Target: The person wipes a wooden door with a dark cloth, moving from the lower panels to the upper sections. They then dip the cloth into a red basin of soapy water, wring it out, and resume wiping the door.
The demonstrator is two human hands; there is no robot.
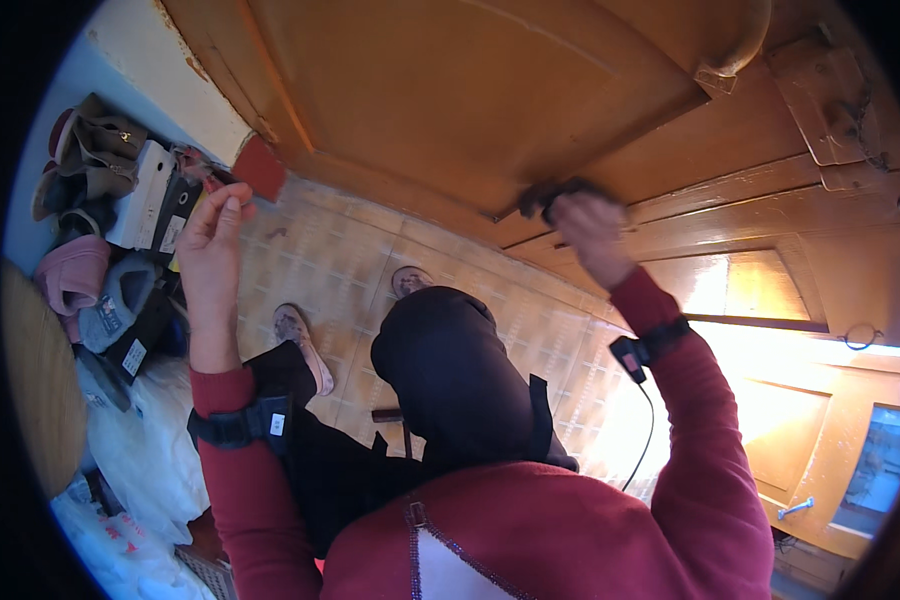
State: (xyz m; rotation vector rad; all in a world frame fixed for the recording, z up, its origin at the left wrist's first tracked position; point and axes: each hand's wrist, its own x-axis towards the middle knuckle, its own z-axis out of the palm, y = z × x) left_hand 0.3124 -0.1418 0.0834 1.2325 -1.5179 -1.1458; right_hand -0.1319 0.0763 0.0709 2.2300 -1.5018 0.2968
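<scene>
My right hand (589, 225) grips a dark, crumpled object, seemingly a cloth (547, 199), and presses it on the lower part of a brown wooden door (480, 97). Hand and cloth are blurred. My left hand (216, 232) is raised at the left, its thumb close to the fingertips; whether something thin is pinched there I cannot tell. Behind its fingertips lie a reddish item and a red patch (261, 166) at the foot of the door frame.
Shoes (109, 142), slippers (116, 300) and shoe boxes (144, 196) are stacked at the left, above plastic bags (146, 442). My feet rest on the tiled floor (360, 217). A second wooden door with a metal handle (796, 508) stands at the lower right.
</scene>
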